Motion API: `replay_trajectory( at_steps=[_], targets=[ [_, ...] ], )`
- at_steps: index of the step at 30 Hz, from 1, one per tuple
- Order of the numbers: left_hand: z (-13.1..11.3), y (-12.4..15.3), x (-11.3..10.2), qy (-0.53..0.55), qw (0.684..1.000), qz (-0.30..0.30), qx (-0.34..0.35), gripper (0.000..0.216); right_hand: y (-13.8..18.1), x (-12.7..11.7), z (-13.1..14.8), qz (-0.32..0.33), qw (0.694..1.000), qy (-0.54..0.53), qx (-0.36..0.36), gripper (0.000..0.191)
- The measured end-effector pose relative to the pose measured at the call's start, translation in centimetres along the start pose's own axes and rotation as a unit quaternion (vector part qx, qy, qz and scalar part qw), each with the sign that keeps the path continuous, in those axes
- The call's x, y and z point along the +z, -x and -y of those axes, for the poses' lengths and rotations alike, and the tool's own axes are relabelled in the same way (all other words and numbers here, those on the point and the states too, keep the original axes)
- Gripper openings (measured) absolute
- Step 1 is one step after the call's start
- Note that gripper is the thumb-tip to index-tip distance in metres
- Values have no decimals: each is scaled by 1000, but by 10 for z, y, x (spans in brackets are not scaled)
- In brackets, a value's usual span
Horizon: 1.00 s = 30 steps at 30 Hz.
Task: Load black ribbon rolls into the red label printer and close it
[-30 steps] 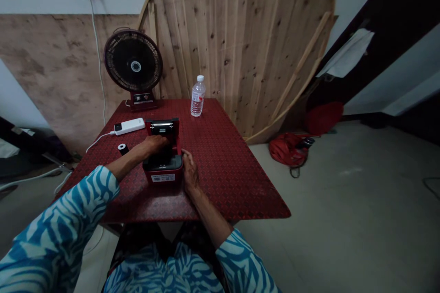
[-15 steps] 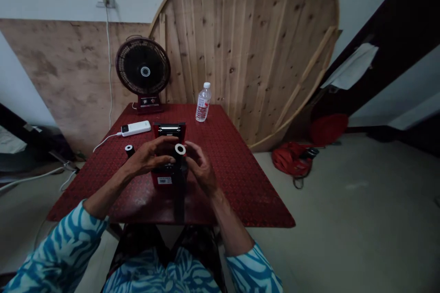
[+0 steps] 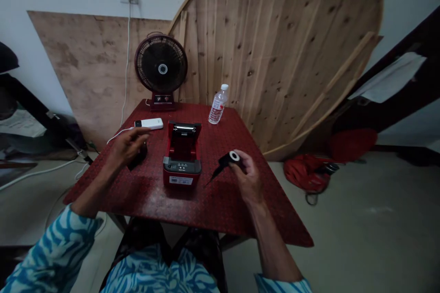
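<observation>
My right hand (image 3: 248,176) is closed on a black paper roll (image 3: 229,159) with a white core, held over the right side of the table. A loose dark tail hangs down from the roll to the left. My left hand (image 3: 129,149) is at the table's left, fingers apart, beside a second black roll (image 3: 138,159) that it partly hides. Between the hands stands a small red and black label printer (image 3: 182,176) with its lid (image 3: 185,130) raised. Inside its bay I see no roll.
The red patterned table (image 3: 220,210) bears a white power bank (image 3: 151,123) with a cable, a water bottle (image 3: 217,104) and a dark fan (image 3: 161,68) at the back. A large round wooden board (image 3: 275,55) leans behind. A red bag (image 3: 304,171) lies on the floor.
My right hand has carried the roll from above the printer out to the right. The left hand has drawn away to the left, toward the other roll. The view has shifted slightly.
</observation>
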<state>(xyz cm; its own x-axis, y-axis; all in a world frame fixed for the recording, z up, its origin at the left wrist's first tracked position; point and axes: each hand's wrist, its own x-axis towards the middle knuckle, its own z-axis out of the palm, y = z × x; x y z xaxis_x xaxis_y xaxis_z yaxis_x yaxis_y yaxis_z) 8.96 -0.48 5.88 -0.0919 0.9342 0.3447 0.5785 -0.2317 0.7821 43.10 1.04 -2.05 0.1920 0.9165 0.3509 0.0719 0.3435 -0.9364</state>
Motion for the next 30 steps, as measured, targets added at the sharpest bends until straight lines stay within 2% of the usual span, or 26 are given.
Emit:
replay_trajectory(
  at_steps=[2, 4, 7, 9, 13, 16, 20, 22, 25, 28, 30],
  targets=[
    [28, -10, -20, -10, 999, -23, -46, 40, -10, -18, -22, -30, 998, 55, -5, 44],
    [52, -15, -27, 3, 996, -1, -94, 44, -15, -29, -44, -36, 995, 93, 4, 46],
    [74, -11, -18, 57, 987, 58, -141, 52, -14, -33, -69, -29, 992, 124, 13, 46],
    [82, -7, -7, 94, 981, 71, -154, 57, -12, -32, -76, -23, 990, 137, 4, 46],
    [92, -6, 10, 125, 978, 35, -166, 59, -10, -31, -78, -16, 988, 155, -12, 45],
    [92, -6, 14, 126, 974, 24, -188, 57, -9, -31, -75, -10, 988, 154, 1, 50],
    [81, -1, 5, 144, 969, 55, -196, 56, -7, -33, -70, -12, 994, 105, 35, 59],
    [67, 1, -3, 152, 970, 84, -168, 54, -7, -36, -68, -37, 996, 53, 62, 62],
    [34, 0, -8, 134, 976, 139, -104, 50, -9, -38, -69, -90, 992, -12, 90, 64],
    [-6, -6, 4, 99, 977, 182, -48, 50, -9, -38, -70, -107, 989, -30, 101, 63],
    [-28, -12, 20, -1, 972, 231, 36, 44, -8, -38, -69, -103, 989, -25, 106, 61]
  ],
)
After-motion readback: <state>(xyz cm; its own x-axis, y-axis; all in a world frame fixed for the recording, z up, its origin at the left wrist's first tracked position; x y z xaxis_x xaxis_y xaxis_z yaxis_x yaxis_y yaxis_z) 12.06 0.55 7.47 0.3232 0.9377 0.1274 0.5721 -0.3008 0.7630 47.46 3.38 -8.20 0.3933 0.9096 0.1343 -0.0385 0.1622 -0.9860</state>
